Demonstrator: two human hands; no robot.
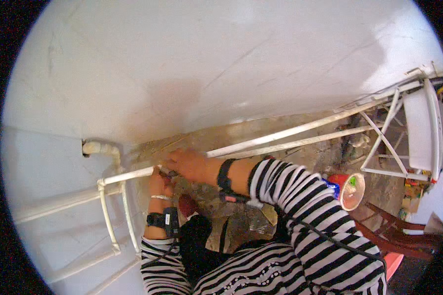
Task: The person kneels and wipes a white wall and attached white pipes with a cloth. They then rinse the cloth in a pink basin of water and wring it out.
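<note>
A long white plastic pipe (pixel 260 141) runs low along the wall, and both my hands are at it. My left hand (pixel 161 182), with a pale band at its wrist, closes around the pipe near the left elbow joint (pixel 101 182). Right beside it, my right hand (pixel 188 162) lies over the pipe and is blurred by motion. Between my fingers shows a small dark, shiny object (pixel 168 172), too blurred to name. The stretch of pipe under my hands is hidden. My right fingertips cannot be made out clearly.
A second white pipe (pixel 299 142) runs alongside. More white pipes (pixel 109 217) turn down the left wall, near a pipe elbow (pixel 99 147) entering a hole. At right stand a red bucket (pixel 352 191), a white metal frame (pixel 384 134) and a reddish-brown ladder-like frame (pixel 384 228).
</note>
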